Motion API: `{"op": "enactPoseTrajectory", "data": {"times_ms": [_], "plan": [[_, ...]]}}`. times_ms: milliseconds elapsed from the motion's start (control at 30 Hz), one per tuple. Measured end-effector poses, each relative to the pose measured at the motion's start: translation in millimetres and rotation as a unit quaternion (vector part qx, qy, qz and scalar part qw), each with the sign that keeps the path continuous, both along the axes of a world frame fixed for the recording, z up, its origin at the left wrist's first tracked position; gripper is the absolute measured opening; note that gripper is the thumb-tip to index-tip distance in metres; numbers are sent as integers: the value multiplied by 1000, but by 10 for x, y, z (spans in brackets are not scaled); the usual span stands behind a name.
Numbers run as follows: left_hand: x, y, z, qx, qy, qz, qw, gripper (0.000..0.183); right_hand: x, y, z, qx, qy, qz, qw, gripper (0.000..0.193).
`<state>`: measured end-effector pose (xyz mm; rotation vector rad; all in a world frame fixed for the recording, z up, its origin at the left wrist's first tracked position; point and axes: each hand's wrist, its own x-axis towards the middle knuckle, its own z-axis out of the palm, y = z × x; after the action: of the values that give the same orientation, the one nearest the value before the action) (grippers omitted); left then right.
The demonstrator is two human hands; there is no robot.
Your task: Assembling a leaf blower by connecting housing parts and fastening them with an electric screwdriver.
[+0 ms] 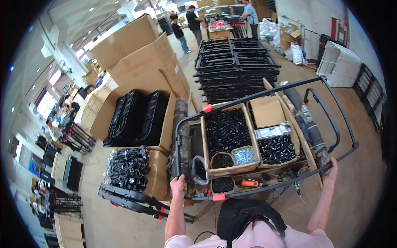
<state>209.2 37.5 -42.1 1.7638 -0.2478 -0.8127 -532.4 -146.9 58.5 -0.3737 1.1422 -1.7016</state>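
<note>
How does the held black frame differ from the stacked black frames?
The held frame is single; the stacked frames form a pile. The left hand and right hand grip the held frame; neither touches the stacked frames. The held frame shows red tabs; the stacked frames show none clearly. Both are black.

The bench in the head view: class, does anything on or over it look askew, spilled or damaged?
Mildly odd: the black frame, gripped by the left hand and right hand, slants across the open cartons instead of lining up with them, though that may just be handling. No clear spill or damage shows.
</note>
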Motion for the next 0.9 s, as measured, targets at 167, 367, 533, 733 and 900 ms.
{"op": "enactPoseTrajectory", "data": {"times_ms": [167, 367, 533, 733, 900], "plan": [[326, 60, -205, -6, 10, 3, 1000, 24, 253, -112, -188, 13, 31, -4, 999, 14], [580, 95, -293, 23, -26, -19, 999, 26, 598, -3, -223, 108, 81, 67, 989, 18], [707, 257, -508, 141, -185, -30, 972, 27, 584, -102, -684, 127, 49, 91, 987, 20], [337, 162, -382, 217, -489, -35, 844, 33, 488, 150, -1281, 165, -19, 137, 976, 30], [229, 116, -441, 232, -512, -51, 826, 32, 36, 198, -2041, 213, 60, 208, 953, 37]]}}
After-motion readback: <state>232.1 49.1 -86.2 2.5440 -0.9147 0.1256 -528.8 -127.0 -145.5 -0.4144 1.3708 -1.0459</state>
